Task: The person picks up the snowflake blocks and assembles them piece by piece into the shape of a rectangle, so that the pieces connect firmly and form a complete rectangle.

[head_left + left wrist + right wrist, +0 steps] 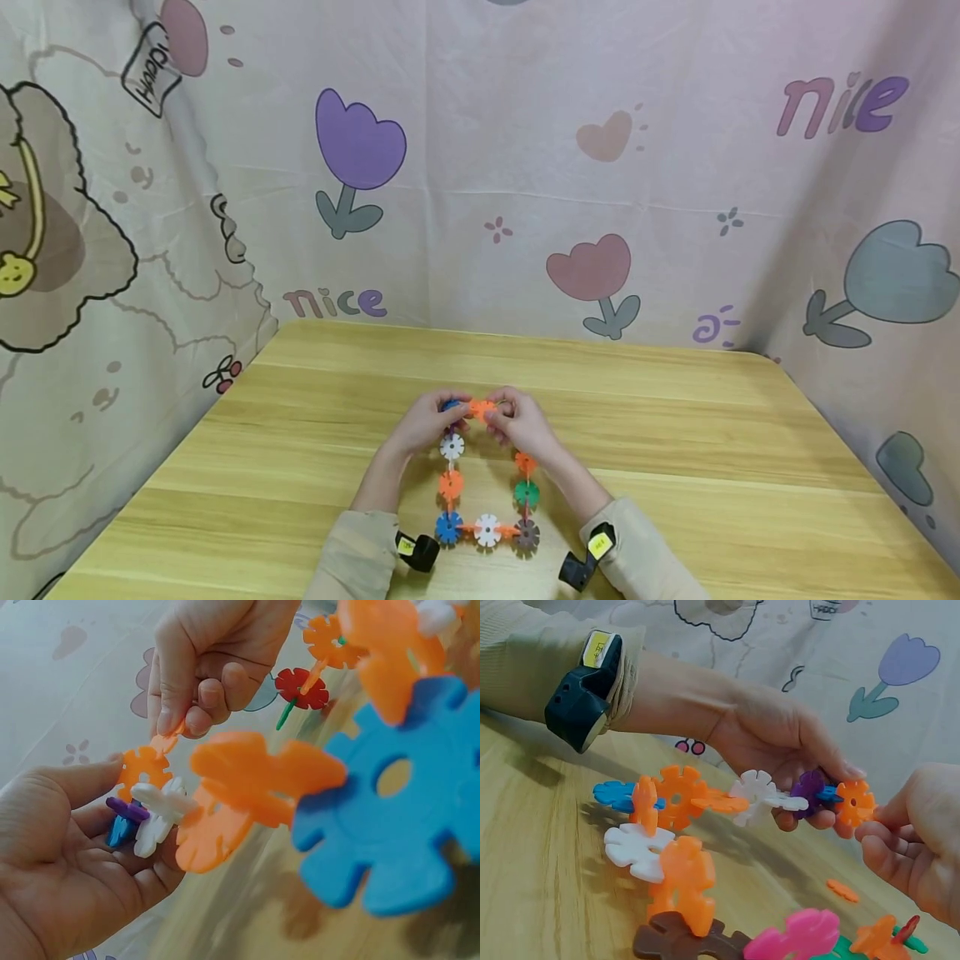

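Slotted plastic snowflake discs are linked into a roughly rectangular chain in the head view. At its far left corner my left hand pinches an orange disc, with blue, purple and white discs following it along the chain. My right hand pinches another orange disc between thumb and fingers, against the edge of the first one. The fingertips partly cover it, so how deep the slots mesh cannot be told. A blue corner disc looms close in the left wrist view.
Along the near side run a white disc and a brown disc. Pink, green and orange discs form the right side. A loose orange disc lies on the wooden table. Printed cloth hangs behind.
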The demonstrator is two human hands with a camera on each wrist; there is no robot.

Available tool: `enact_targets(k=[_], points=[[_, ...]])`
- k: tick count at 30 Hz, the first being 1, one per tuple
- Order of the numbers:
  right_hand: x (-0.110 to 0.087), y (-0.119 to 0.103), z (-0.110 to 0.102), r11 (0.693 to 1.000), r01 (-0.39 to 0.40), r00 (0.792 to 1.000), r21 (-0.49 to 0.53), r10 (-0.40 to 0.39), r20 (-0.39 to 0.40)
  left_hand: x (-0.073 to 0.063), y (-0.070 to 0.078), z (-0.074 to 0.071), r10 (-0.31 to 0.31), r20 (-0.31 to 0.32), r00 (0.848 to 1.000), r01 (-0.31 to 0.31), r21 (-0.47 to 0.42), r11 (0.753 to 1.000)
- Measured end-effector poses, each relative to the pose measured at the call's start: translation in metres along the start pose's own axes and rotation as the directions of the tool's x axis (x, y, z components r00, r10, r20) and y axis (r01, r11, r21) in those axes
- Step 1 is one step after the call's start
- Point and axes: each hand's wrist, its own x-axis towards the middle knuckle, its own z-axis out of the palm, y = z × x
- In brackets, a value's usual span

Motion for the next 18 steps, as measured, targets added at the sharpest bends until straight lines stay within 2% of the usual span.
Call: enact_targets(k=[7,15,18], points=[[-0.0002,-0.0004,0.0007,0.999,-0.025,1.000,0.034,0.025,0.011,0.0015,-0.0010,-0.0014,0.008,0.036,0.999,-0.008,-0.005,1.000],[0.0012,-0.0011,-0.0027,0.999,-0.018,0.999,0.028,0.018,0.028,0.0034,-0.0026,-0.0013,0.009,0.043,0.999,-0.008,-0.019,1.000],[0.0015,-0.0011,-0.0044,0.999,-0.039,0.999,0.037,0.038,0.034,0.0032,-0.0039,-0.0013,0.007,0.050,0.999,-0.006,-0.030,1.000]])
